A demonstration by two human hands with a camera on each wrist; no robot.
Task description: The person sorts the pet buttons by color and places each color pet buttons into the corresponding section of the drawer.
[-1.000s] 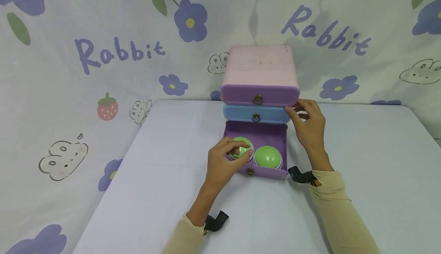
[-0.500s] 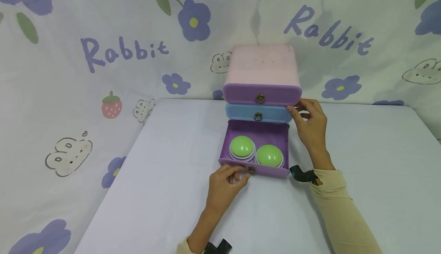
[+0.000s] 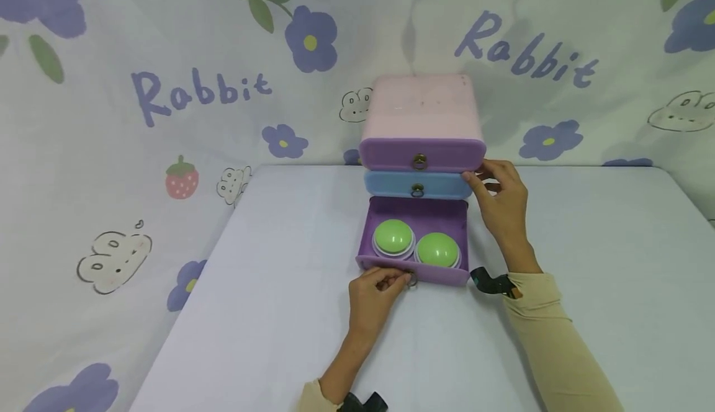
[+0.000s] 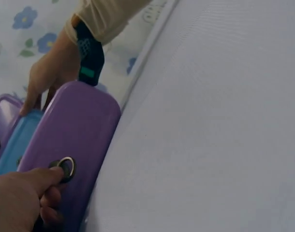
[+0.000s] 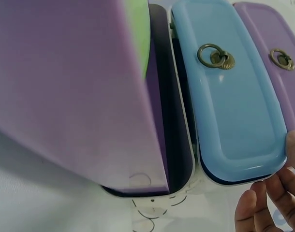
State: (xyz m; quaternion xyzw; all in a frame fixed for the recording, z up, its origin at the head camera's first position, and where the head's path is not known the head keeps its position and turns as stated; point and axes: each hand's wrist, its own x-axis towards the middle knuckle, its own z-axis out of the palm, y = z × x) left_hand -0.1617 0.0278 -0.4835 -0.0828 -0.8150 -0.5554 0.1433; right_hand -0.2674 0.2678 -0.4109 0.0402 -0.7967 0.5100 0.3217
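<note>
A small chest of drawers (image 3: pixel 424 105) with a pink top stands at the back of the table. Its purple bottom drawer (image 3: pixel 365 238) is pulled out and holds two green domes with white rims, a left dome (image 3: pixel 393 236) and a right dome (image 3: pixel 439 250). My left hand (image 3: pixel 371 303) is at the drawer's front, its thumb and curled fingers at the brass ring pull (image 4: pixel 66 168). My right hand (image 3: pixel 504 207) grips the chest's right side at the blue middle drawer (image 5: pixel 239 106), thumb at its front corner, fingers beside the end.
The purple top drawer (image 3: pixel 391 153) and the blue one are closed, each with a ring pull. The white table (image 3: pixel 268 288) meets a flower-printed cloth (image 3: pixel 212 21) behind and at the left. Black wrist-worn pieces sit at both sleeves.
My left hand has left the left green dome and come down to the bottom drawer's front, then right to its ring pull. My right hand stays on the chest.
</note>
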